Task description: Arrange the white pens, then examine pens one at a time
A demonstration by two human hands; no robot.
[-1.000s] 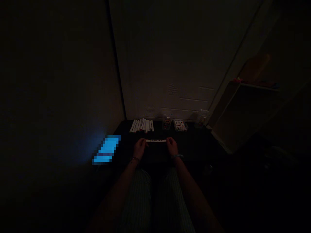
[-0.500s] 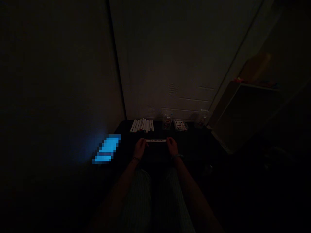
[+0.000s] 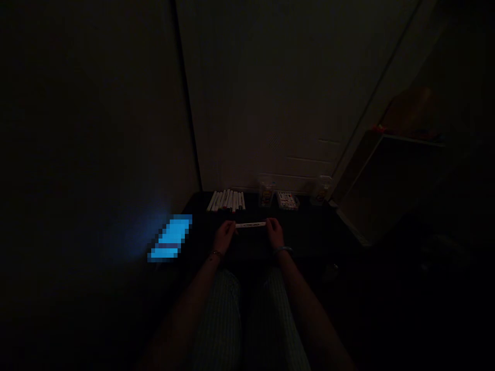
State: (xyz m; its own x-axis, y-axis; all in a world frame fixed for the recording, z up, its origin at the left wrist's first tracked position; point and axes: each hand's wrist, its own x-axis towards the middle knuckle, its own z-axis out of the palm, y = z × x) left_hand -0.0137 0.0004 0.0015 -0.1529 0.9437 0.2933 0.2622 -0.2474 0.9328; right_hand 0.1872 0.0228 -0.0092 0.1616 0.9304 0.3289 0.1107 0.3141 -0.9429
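A white marker (image 3: 250,224) with dark print on its barrel is stretched level between my two hands, above the dark table. My left hand (image 3: 225,235) pinches its left end. At the other end, the fingers of my right hand (image 3: 275,232) are closed on the marker's tip. Beyond my left hand lies a row of several white markers (image 3: 228,200), side by side on the table. A clear plastic case (image 3: 266,196) stands behind the held marker, and a box with small printed patches (image 3: 287,200) lies to its right. The room is very dark, so fine details are lost.
The dark table (image 3: 309,232) meets a pale wall at the back. Another clear case (image 3: 322,190) stands at the back right. A glowing, pixelated blue screen (image 3: 172,237) is at the table's left edge. A cabinet-like piece (image 3: 402,175) rises at the right.
The marker has shifted very slightly right and tilted a little, its right end now higher. Both hands keep their hold on its ends.
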